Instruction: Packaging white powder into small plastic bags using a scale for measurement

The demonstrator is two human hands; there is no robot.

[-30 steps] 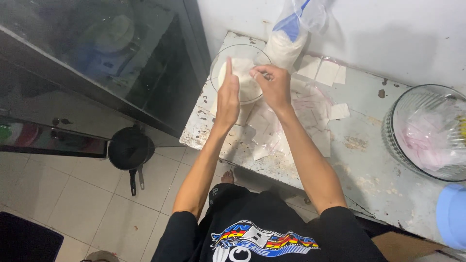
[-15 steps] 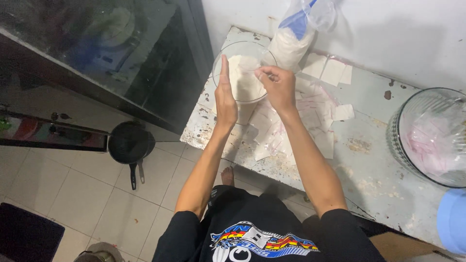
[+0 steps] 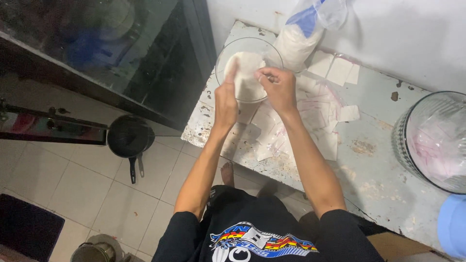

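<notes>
Down on the tiled floor at far left sits a black frying pan [image 3: 130,138], and moving right, the left hand [image 3: 226,99] is up with its grip closed on the edge of a flat white piece of dough [image 3: 246,77], held over the glass bowl [image 3: 228,51] at the near corner of the worn tabletop [image 3: 374,165]. Right beside it the right hand [image 3: 279,87] pinches the dough's other edge with fingers curled tight. Behind stands a plastic bag of white flour [image 3: 296,43], small white paper squares [image 3: 335,70] lie scattered across the middle, and a large glass bowl [image 3: 434,140] sits at far right.
</notes>
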